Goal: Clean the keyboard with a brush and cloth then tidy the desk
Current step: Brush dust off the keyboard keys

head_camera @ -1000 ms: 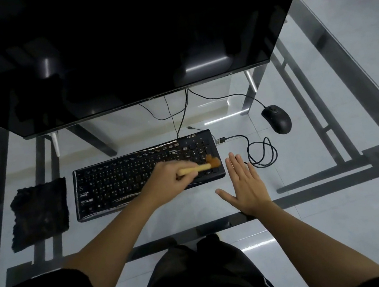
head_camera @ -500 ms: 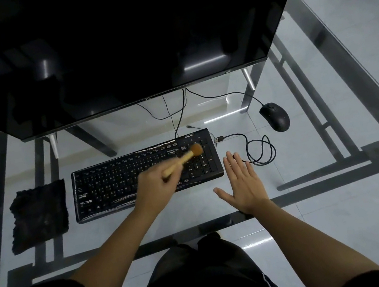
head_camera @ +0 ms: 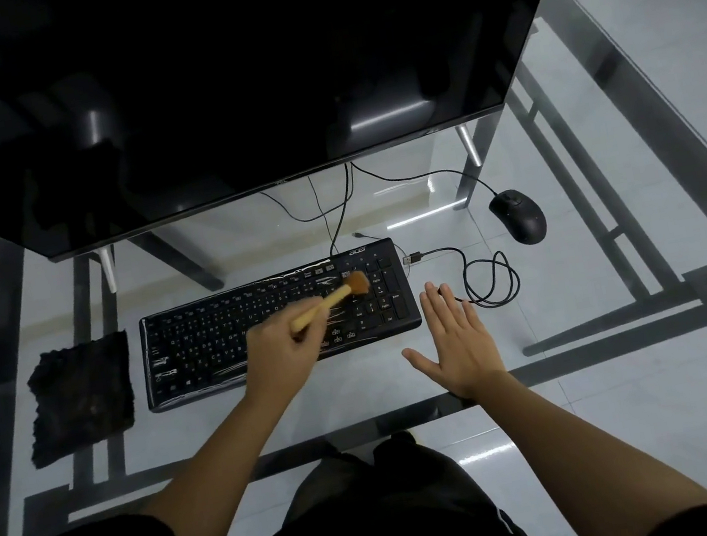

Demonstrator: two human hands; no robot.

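The left hand (head_camera: 279, 350), gripping the brush (head_camera: 334, 299), now sweeps higher up the keyboard's (head_camera: 213, 333) right end, so brushing continues, while the right hand (head_camera: 459, 339) rests flat beside it.

The left hand (head_camera: 283, 349) is gripping a wooden brush (head_camera: 329, 301) by its handle, the bristles reaching up and to the right of the knuckles and touching the keyboard (head_camera: 213, 333) near its right end. The right hand (head_camera: 461, 338) is lying flat, fingers straight, on the glass desk (head_camera: 362, 388) just right of the keyboard. A coiled cable (head_camera: 491, 279) is sitting just right of its fingertips, with the mouse (head_camera: 519, 216) farther beyond. A dark cloth (head_camera: 81, 397) is lying well left of the left hand.
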